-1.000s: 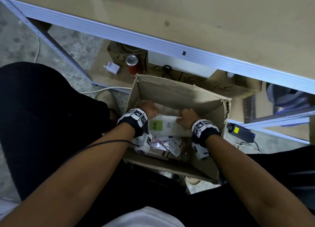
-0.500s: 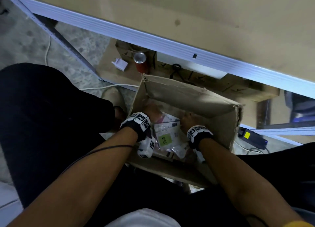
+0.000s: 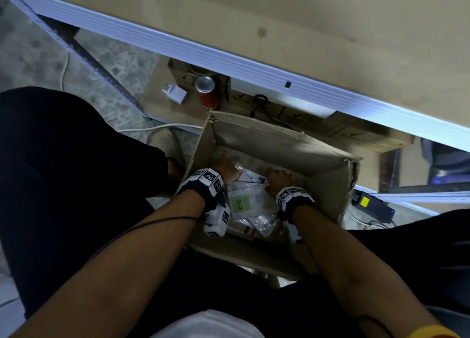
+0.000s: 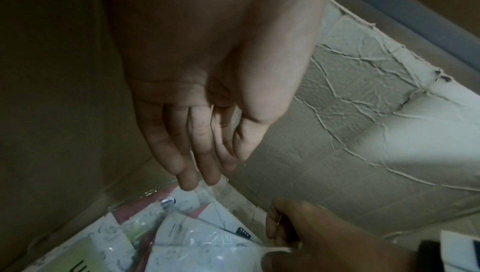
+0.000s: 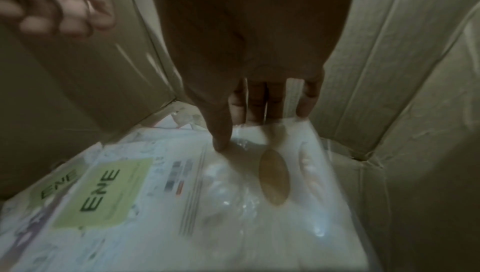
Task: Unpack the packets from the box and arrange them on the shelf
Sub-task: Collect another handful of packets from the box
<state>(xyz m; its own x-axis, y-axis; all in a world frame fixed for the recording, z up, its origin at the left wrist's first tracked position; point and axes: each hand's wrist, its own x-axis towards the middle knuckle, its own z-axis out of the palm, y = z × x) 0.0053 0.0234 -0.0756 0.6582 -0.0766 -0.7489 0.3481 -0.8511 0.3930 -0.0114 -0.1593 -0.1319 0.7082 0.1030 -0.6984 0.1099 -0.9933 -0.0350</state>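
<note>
An open cardboard box (image 3: 279, 134) stands on the floor between my knees, under the shelf board (image 3: 330, 20). Several clear packets lie inside; the top packet (image 3: 240, 203) is white with a green ENE label (image 5: 103, 190). My right hand (image 3: 278, 179) pinches that packet's far edge, thumb (image 5: 221, 143) on top and fingers (image 5: 259, 102) behind it. My left hand (image 3: 223, 166) hangs in the box's far left corner. Its fingers (image 4: 182, 165) are straight, and the tips touch the clear edge of another packet (image 4: 207, 215) without holding it.
A red can (image 3: 206, 91) and a white plug (image 3: 175, 96) sit on flat cardboard (image 3: 318, 124) behind the box. A black adapter (image 3: 371, 205) with a yellow sticker lies right of it. A white cable (image 3: 157, 128) runs at the left. The shelf's metal rail (image 3: 178, 45) overhangs.
A second ago both hands held the ENE packet level between them. The left hand has let go, both hands have sunk deeper toward the far wall, and the packet has turned.
</note>
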